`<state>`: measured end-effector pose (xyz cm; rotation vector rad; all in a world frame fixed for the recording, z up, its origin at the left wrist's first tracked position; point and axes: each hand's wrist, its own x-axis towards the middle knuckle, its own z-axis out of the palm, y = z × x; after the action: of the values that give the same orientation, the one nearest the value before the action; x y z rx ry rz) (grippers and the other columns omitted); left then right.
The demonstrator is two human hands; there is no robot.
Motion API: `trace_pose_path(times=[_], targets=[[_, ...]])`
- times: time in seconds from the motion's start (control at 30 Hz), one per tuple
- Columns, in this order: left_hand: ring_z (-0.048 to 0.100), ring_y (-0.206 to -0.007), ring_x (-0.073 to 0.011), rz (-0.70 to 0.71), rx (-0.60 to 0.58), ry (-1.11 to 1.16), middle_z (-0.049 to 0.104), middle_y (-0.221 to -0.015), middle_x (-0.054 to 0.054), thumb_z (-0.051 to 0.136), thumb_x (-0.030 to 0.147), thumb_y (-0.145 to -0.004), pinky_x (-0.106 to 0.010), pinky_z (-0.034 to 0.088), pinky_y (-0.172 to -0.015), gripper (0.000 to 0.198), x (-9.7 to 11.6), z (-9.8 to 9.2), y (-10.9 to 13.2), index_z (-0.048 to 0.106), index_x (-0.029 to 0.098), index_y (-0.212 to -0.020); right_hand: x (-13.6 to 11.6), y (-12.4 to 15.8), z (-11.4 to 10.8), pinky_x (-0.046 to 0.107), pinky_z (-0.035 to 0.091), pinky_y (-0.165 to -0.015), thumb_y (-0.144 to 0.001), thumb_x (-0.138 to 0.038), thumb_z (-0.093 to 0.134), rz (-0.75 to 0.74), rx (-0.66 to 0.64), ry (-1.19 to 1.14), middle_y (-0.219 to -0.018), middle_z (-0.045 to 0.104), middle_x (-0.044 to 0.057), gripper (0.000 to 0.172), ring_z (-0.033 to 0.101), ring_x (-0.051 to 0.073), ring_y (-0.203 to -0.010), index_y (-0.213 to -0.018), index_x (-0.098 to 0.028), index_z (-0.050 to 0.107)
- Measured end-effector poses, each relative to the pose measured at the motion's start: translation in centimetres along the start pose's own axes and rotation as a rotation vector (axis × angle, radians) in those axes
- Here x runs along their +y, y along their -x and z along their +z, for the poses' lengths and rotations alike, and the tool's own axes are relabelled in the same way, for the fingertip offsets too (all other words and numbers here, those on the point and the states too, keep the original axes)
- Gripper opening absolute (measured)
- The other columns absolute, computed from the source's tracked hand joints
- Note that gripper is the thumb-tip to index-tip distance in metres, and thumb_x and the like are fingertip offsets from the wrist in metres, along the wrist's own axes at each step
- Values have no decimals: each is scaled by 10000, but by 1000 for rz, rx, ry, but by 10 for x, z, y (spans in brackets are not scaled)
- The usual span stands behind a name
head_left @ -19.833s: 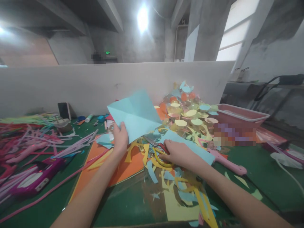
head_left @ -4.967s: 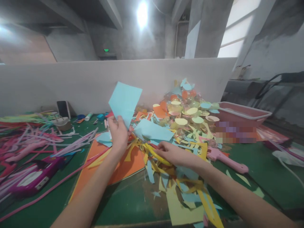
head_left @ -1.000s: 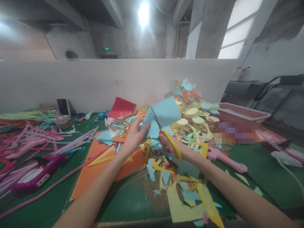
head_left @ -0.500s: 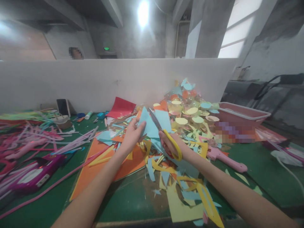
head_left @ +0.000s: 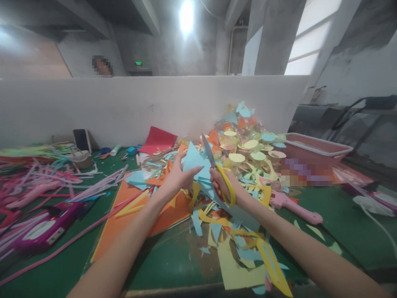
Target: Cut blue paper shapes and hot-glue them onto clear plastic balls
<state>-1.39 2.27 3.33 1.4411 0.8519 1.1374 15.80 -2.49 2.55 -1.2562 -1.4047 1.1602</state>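
My left hand point(head_left: 182, 173) grips a light blue paper piece point(head_left: 192, 158) with a pointed top, thumb across its front and fingers at its left edge. In my right hand point(head_left: 223, 184) are scissors point(head_left: 228, 188) with yellow handles. Their blades look closed together and point up, just right of the paper and apart from it. Below both hands lies more light blue paper point(head_left: 209, 176) on a heap of cut scraps. Some fingers of my right hand are hidden behind the handles.
Orange sheets point(head_left: 114, 221) lie left of the scraps, a red sheet point(head_left: 159, 140) behind. Paper-topped pieces point(head_left: 237, 158) are piled before a white partition point(head_left: 124, 103). A pink glue gun point(head_left: 296, 210) and pink basket point(head_left: 322, 147) stand right; a purple device point(head_left: 51, 229) lies left.
My right hand has drawn the scissors slightly right, away from the paper. The blue paper right of the blades has dropped lower. My left thumb now reaches farther across its piece.
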Motion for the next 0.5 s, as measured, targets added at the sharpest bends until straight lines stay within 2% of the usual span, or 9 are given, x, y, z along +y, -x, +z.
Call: trace_pose_path(times=[0.1, 0.23, 0.37, 0.5], targets=[[298, -315, -40, -2, 62, -36, 391, -509, 145, 796, 409, -669, -172, 224, -353, 797, 2, 2, 1, 339, 252, -1303, 4, -4, -6, 221, 329, -341, -828, -668, 509, -44, 66, -94, -443, 363, -83, 473, 365, 85, -328, -692, -223, 428], [270, -325, -24, 12, 170, 40, 398, -538, 141, 794, 397, -664, -165, 195, -348, 733, 6, 0, -2, 369, 253, -1243, 7, -6, -11, 221, 343, -337, -840, -688, 479, -85, 73, -110, -429, 366, -76, 500, 379, 87, -318, -674, -218, 446], [298, -365, -22, -32, 160, 176, 424, -589, 129, 810, 404, -640, -157, 193, -373, 754, 6, -2, -5, 359, 290, -1233, 3, -3, -7, 227, 327, -323, -861, -632, 472, -55, 93, -40, -403, 361, -75, 465, 378, 92, -299, -648, -220, 434], [291, -373, -21, -40, 199, 194, 368, -559, 154, 852, 279, -561, -158, 211, -385, 857, 5, -1, -5, 338, 299, -1247, -3, 1, -3, 233, 322, -332, -854, -611, 481, -50, 70, 65, -404, 384, -65, 463, 375, 92, -307, -618, -216, 428]])
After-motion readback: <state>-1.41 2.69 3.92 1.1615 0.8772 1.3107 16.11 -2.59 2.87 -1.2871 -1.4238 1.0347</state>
